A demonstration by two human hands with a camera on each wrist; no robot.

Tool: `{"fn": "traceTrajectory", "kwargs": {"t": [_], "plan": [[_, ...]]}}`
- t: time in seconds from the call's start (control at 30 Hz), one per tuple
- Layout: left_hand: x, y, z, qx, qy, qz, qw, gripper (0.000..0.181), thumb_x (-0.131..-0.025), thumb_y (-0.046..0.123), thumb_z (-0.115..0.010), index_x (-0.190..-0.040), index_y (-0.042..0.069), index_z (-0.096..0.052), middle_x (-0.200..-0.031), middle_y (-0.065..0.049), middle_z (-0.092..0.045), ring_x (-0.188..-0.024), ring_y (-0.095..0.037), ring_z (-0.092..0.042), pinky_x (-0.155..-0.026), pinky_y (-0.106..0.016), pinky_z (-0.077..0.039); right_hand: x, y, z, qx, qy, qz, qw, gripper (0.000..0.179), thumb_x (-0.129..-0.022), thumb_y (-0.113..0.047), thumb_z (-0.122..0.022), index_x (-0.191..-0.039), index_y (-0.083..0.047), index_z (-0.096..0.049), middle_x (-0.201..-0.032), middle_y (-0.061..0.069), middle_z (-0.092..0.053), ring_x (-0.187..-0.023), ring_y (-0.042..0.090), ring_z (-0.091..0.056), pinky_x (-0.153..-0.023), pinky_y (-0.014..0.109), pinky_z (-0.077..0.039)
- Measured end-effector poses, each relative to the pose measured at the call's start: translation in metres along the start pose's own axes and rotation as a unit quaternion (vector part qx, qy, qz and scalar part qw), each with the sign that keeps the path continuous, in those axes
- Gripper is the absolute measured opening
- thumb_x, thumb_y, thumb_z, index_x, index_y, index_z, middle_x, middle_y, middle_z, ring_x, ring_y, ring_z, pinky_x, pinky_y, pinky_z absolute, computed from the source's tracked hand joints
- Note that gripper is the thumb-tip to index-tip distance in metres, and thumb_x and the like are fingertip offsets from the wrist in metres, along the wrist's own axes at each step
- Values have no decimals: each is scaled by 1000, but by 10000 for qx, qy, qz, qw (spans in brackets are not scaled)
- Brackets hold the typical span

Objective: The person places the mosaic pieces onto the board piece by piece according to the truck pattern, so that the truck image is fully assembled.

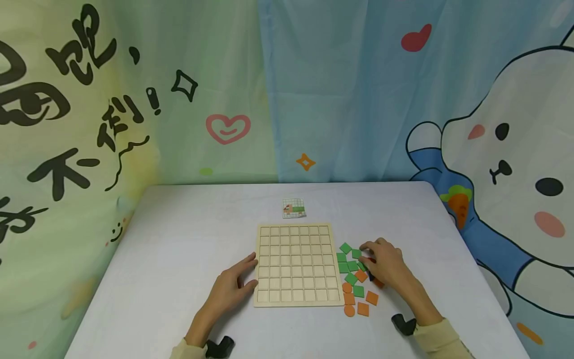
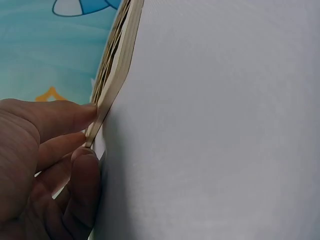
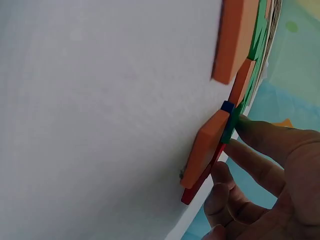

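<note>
A pale wooden grid board (image 1: 297, 264) lies flat on the table, its square cells bare. At the board's left edge, my left hand (image 1: 230, 286) rests with fingers extended, its fingertips touching the side; the left wrist view shows them against the board's rim (image 2: 117, 82). To the right of the board, my right hand (image 1: 389, 264) reaches over small tiles, thumb and forefinger apart. Under it are a red tile (image 3: 189, 195), a green tile (image 3: 230, 128) touched by the thumb, and an orange tile (image 3: 204, 150). A dark blue piece (image 1: 371, 276) is partly hidden.
Several green tiles (image 1: 351, 278) and orange squares (image 1: 371, 297) lie loose along the board's right side, with round orange tiles (image 1: 349, 310) among them. Behind the board lies a small picture card (image 1: 293, 208). A printed curtain (image 1: 341, 99) hangs beyond the white table (image 1: 179, 239).
</note>
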State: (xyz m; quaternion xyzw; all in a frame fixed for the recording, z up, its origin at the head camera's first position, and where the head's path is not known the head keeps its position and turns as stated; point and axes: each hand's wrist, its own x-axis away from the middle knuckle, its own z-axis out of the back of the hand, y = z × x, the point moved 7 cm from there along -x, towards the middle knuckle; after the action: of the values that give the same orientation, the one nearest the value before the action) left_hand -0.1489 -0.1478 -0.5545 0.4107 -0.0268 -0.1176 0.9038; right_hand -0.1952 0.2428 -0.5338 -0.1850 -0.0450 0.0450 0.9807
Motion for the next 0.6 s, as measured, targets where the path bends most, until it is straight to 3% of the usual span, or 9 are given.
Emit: {"fn": "traceTrajectory", "kwargs": {"t": [0.33,0.6], "plan": [[0,-2,-1,5,18,60,10000,53,-91,9,-80,-142,4,-66,-156,-8,-60,-58,4,-42,-58,-19,-40,-7,-1,0,72,-161,-9,9998,34,-91,-24,-83,-116,-2,-76,-95,11,-66,-87,25,-60,-81,47,-43],[0,-5,-2,-40,-61,137,9999,55,-91,11,-81,-144,7,-66,-158,-3,-59,-58,4,-42,-61,-18,-41,-12,0,-1,170,-37,0,9998,33,-91,-24,-82,-115,-3,-77,-92,11,-65,-85,24,-59,-79,45,-43]]}}
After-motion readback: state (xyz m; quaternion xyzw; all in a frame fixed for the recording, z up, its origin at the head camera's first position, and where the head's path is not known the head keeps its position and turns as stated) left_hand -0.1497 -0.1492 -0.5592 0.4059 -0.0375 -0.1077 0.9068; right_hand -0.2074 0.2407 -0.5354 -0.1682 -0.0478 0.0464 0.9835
